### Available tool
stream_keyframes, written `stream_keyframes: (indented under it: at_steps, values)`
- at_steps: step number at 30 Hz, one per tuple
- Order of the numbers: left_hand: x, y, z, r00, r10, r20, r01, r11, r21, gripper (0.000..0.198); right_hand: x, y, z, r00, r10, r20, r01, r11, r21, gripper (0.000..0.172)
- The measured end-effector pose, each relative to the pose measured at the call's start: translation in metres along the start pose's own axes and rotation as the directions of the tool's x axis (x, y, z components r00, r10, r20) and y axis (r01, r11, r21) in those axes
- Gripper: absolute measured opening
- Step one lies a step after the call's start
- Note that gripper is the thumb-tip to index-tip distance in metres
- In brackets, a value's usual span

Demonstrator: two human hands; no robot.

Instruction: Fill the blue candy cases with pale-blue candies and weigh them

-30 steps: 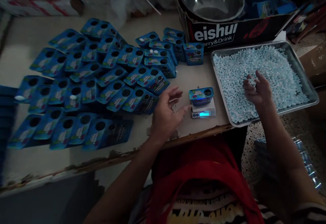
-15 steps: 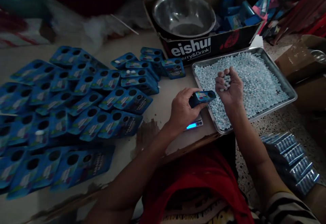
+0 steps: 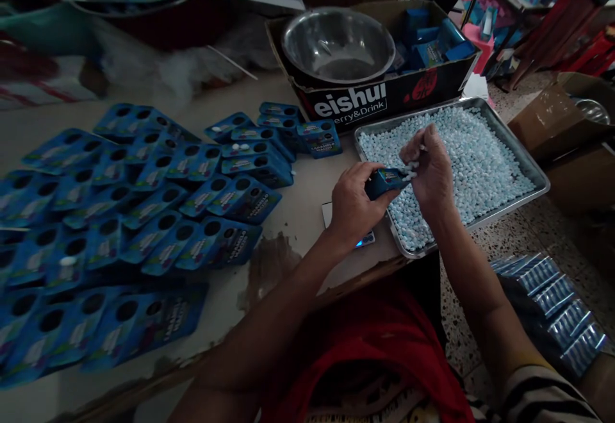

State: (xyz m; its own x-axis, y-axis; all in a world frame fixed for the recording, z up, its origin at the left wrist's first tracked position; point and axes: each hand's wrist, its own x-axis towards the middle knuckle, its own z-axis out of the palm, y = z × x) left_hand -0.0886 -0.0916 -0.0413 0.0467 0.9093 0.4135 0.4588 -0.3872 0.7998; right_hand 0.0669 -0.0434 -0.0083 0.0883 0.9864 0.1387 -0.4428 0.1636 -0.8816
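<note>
My left hand [image 3: 358,202] grips a small blue candy box [image 3: 384,182], tilted with its opening toward my right hand. Cupped around some small white candies [image 3: 409,170], my right hand [image 3: 432,170] is at the box's open end, and candies sit between palm and opening. Both hands are over the near left edge of a metal tray [image 3: 521,202], which is filled with pale blue and white candies [image 3: 480,154]. Partly hidden under my left hand is a small digital scale [image 3: 366,241] with a lit blue display.
Rows of blue candy boxes [image 3: 235,240] with round holes cover the table's left side. Behind the tray stands a black carton [image 3: 355,101] holding a steel bowl [image 3: 339,41] and more blue boxes. Silvery packs [image 3: 562,301] are stacked low at right.
My right hand has turned and come against the box's opening, with candies moving toward it. The box has shifted slightly toward my right hand. The whole view has moved a little.
</note>
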Motion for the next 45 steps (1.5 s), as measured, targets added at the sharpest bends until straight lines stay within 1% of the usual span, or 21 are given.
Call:
stream_keyframes:
  at_steps: [3,6,9,11,13,15,16,18,20,21,22,24,25,27,29,31,33,36,38,41,45]
  values:
    - [0.001,-0.003,0.005,0.999,-0.021,-0.025,0.02,0.999,-0.025,0.039,0.007,0.0,-0.005,1.0,0.008,0.01,-0.008,1.0,0.031,0.049]
    - [0.001,-0.01,0.015,0.996,-0.079,-0.051,0.071,0.988,-0.134,0.04,0.015,0.0,-0.005,0.998,0.054,0.012,-0.055,0.998,0.027,0.049]
    - [0.0,-0.017,0.025,0.988,-0.154,-0.016,0.141,0.938,-0.316,0.041,0.021,-0.004,0.001,0.997,0.076,-0.021,-0.077,0.997,-0.029,0.046]
    - [-0.002,-0.019,0.025,0.983,-0.183,0.031,0.18,0.899,-0.399,0.042,0.024,-0.011,0.001,0.998,0.065,0.0,-0.065,0.997,-0.048,0.043]
    - [-0.007,-0.021,0.017,0.981,-0.191,0.043,0.191,0.883,-0.429,0.042,0.026,-0.019,-0.009,0.998,0.049,0.037,-0.047,0.998,-0.044,0.041]
    - [-0.014,-0.025,0.0,0.983,-0.183,0.016,0.172,0.889,-0.425,0.04,0.026,-0.024,-0.027,0.998,0.047,0.03,-0.046,0.998,-0.036,0.037]
    - [-0.019,-0.028,-0.01,0.984,-0.179,-0.003,0.161,0.894,-0.418,0.04,0.026,-0.025,-0.038,0.998,0.055,-0.005,-0.055,0.998,-0.026,0.033]
    - [-0.03,-0.036,-0.031,0.981,-0.194,-0.028,0.166,0.898,-0.407,0.041,0.024,-0.023,-0.06,0.986,0.097,-0.136,-0.096,0.995,0.017,0.022]
    - [-0.043,-0.046,-0.047,0.969,-0.247,-0.025,0.215,0.886,-0.411,0.043,0.02,-0.016,-0.078,0.939,0.191,-0.286,-0.179,0.981,0.069,0.013]
    - [-0.05,-0.051,-0.052,0.96,-0.279,-0.016,0.247,0.875,-0.416,0.043,0.016,-0.012,-0.083,0.907,0.25,-0.339,-0.237,0.968,0.08,0.015]
    - [-0.057,-0.055,-0.056,0.951,-0.309,-0.006,0.278,0.862,-0.424,0.043,0.013,-0.008,-0.086,0.875,0.313,-0.369,-0.307,0.949,0.076,0.02]
    - [-0.069,-0.061,-0.057,0.936,-0.352,0.004,0.316,0.837,-0.447,0.043,0.004,-0.003,-0.087,0.83,0.426,-0.359,-0.446,0.895,0.032,0.031]
    - [-0.074,-0.063,-0.055,0.932,-0.362,0.004,0.323,0.828,-0.459,0.044,0.0,-0.002,-0.085,0.82,0.47,-0.327,-0.498,0.867,-0.001,0.034]
    - [-0.081,-0.064,-0.052,0.931,-0.364,0.005,0.323,0.82,-0.473,0.046,-0.006,-0.004,-0.078,0.814,0.525,-0.249,-0.555,0.83,-0.065,0.033]
    - [-0.084,-0.063,-0.051,0.936,-0.352,0.021,0.321,0.825,-0.465,0.049,-0.008,-0.011,-0.067,0.813,0.549,-0.195,-0.576,0.808,-0.123,0.024]
    - [-0.086,-0.062,-0.054,0.937,-0.348,0.03,0.326,0.84,-0.433,0.054,-0.007,-0.019,-0.053,0.804,0.574,-0.158,-0.595,0.778,-0.199,0.014]
    - [-0.089,-0.06,-0.063,0.931,-0.365,0.003,0.336,0.852,-0.4,0.058,-0.003,-0.028,-0.038,0.781,0.618,-0.084,-0.608,0.723,-0.328,0.006]
    - [-0.098,-0.056,-0.083,0.903,-0.424,-0.075,0.367,0.848,-0.382,0.055,0.002,-0.034,-0.015,0.727,0.683,0.072,-0.537,0.63,-0.561,0.02]
    - [-0.105,-0.05,-0.097,0.876,-0.468,-0.114,0.402,0.841,-0.362,0.048,0.005,-0.034,-0.002,0.697,0.702,0.146,-0.47,0.601,-0.647,0.023]
    - [-0.112,-0.04,-0.117,0.855,-0.493,-0.162,0.44,0.854,-0.28,0.039,0.008,-0.032,0.013,0.68,0.705,0.201,-0.437,0.609,-0.662,0.02]
    - [-0.112,-0.029,-0.132,0.879,-0.394,-0.267,0.368,0.919,-0.143,0.033,0.004,-0.036,0.026,0.663,0.72,0.204,-0.475,0.615,-0.629,0.022]
